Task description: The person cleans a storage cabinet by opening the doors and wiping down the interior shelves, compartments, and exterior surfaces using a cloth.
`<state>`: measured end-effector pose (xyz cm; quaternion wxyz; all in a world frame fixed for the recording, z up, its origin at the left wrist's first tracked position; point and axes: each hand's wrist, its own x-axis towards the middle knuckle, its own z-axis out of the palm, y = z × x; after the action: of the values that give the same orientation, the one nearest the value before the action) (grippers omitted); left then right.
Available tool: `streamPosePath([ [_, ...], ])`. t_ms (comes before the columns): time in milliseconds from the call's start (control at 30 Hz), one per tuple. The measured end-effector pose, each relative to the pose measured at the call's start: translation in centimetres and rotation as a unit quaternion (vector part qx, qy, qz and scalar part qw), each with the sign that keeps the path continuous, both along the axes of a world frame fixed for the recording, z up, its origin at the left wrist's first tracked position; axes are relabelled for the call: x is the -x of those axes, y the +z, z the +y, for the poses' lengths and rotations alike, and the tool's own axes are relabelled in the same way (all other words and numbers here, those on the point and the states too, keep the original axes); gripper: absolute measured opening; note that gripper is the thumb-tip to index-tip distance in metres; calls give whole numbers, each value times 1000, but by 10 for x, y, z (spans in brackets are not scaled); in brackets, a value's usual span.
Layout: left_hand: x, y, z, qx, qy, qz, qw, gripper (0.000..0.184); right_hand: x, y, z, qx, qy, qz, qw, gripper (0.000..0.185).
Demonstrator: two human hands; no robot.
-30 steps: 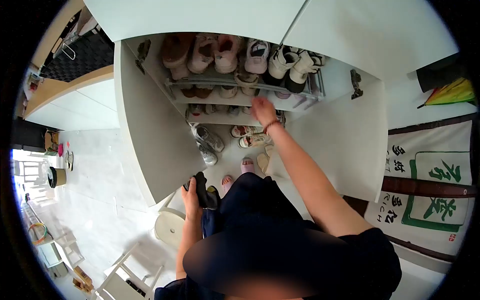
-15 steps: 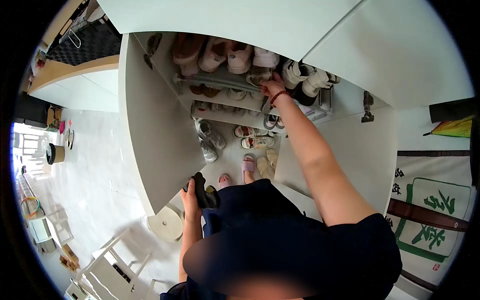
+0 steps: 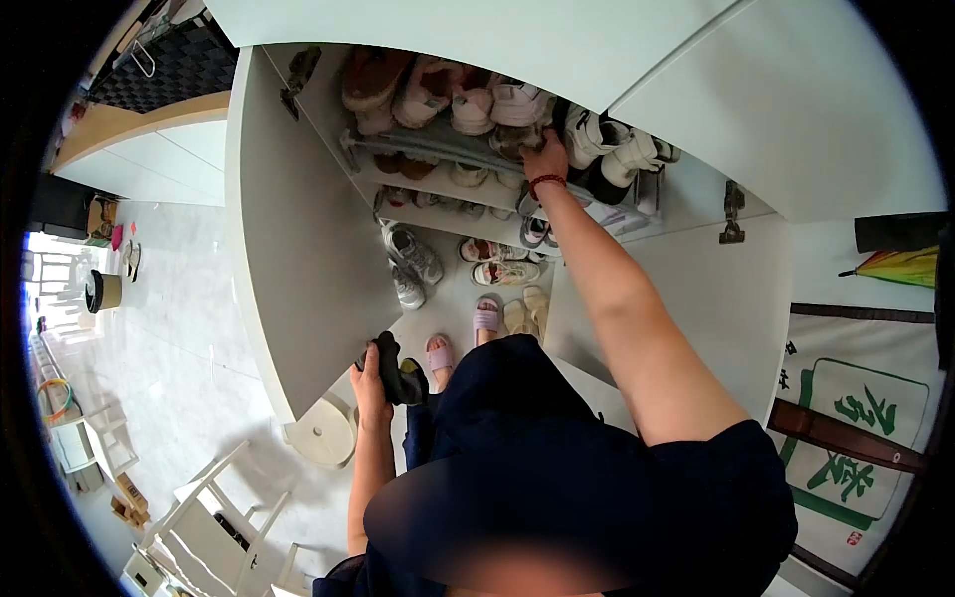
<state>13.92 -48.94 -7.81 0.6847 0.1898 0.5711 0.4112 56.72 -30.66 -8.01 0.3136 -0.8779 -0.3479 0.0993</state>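
Note:
My right hand (image 3: pixel 545 159) reaches into the open shoe cabinet, its fingers closed at the heel of a greyish-brown shoe (image 3: pixel 512 141) on the top rack. A white shoe (image 3: pixel 519 102) sits just above and behind that one. To its right stand white-and-black shoes (image 3: pixel 587 134) on the same rack. Low beside the cabinet's left door, my left hand (image 3: pixel 372 388) grips a black shoe (image 3: pixel 396 370) with a yellow-green patch. My right fingertips are partly hidden.
The left cabinet door (image 3: pixel 298 249) and the right door (image 3: pixel 686 289) stand open. Grey sneakers (image 3: pixel 413 261), patterned sneakers (image 3: pixel 502 273) and cream shoes (image 3: pixel 525 310) lie on the floor near my feet. A round white stool (image 3: pixel 323 433) is at lower left, near a white chair (image 3: pixel 204 507).
The view has shifted slightly. My right hand has moved a little further in at the rack, still at the greyish-brown shoe. My left hand keeps its hold on the black shoe.

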Motion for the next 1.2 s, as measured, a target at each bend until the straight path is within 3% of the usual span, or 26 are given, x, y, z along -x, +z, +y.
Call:
streamPosePath([
  [233, 1, 5, 1, -17, -8, -4, 1000, 37, 1, 23, -5, 191, 45, -16, 980, 68],
  [433, 7, -2, 1, -17, -26, -7, 1000, 37, 33, 28, -44, 35, 45, 7, 998, 66],
  [500, 7, -7, 2, -24, -32, -15, 999, 37, 35, 14, -57, -33, 49, -42, 997, 63],
  [633, 9, -12, 3, -25, -59, -12, 998, 36, 27, 6, -98, -6, 38, 28, 999, 44],
  [733, 3, -7, 5, -16, -76, -2, 997, 36, -3, 15, -141, -77, -89, 67, 991, 48],
  [833, -1, -8, 3, -21, -91, -4, 996, 38, -48, 29, -159, -74, -157, -52, 983, 67],
  [967, -10, -15, 6, -22, -142, -13, 990, 39, -84, 31, -132, 4, -89, -84, 992, 99],
  [1100, -21, -10, 6, -6, -181, 1, 983, 41, -102, 26, -118, 41, -64, 37, 996, 89],
  [1200, -34, 4, 6, -14, -197, 13, 980, 41, -104, 42, -124, 32, -50, 55, 997, 76],
])
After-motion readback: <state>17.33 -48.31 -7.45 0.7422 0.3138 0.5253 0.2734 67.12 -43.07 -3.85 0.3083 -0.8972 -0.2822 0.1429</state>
